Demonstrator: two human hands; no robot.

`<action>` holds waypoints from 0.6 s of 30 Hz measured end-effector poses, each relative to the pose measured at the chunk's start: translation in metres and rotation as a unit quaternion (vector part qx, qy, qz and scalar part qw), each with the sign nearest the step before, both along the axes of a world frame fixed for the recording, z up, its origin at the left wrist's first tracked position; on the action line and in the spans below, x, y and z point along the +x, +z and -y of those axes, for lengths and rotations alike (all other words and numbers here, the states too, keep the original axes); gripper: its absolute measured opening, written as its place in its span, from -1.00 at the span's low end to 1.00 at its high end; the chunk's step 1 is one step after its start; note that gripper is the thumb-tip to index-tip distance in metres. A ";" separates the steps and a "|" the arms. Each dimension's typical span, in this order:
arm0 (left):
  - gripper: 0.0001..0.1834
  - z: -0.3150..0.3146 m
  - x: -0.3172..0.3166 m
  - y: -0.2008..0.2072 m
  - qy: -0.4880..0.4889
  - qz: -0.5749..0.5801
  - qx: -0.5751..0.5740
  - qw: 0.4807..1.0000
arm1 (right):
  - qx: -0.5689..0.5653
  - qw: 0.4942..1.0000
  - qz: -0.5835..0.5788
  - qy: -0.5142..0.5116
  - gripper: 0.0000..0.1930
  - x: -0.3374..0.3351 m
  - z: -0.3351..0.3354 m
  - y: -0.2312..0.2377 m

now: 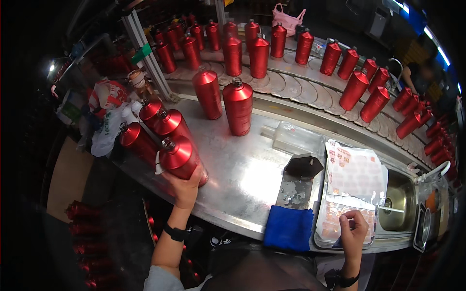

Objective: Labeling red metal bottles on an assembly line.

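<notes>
My left hand (187, 186) is wrapped round the lower part of a shiny red bottle (180, 157) near the left end of the metal worktop. A white flap shows at that bottle's left side. Close behind it stand several more red bottles (171, 123). Over a stack of label sheets (350, 189) at the right hovers my right hand (354, 228), thumb and forefinger curled together; anything between them is too small to make out. The upper sheet is mostly pale, while reddish labels show on the lower part near my fingers.
Two red bottles (238, 109) stand mid-worktop before a curved conveyor (286, 85) carrying several more. A dark open tray (293, 186) and a folded blue cloth (289, 228) lie left of the sheets, a sink (400, 213) to their right. Bags (107, 128) crowd the left end.
</notes>
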State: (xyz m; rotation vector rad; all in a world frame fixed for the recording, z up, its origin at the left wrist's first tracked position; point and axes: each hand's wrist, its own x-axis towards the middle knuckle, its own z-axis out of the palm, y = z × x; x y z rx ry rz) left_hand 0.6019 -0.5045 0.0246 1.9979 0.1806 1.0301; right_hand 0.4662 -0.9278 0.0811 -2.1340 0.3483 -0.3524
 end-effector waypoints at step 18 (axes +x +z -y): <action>0.16 -0.073 0.019 0.012 0.017 0.052 -0.060 0.997 | -0.061 0.989 -0.014 0.131 -0.88 0.050 -0.088 0.020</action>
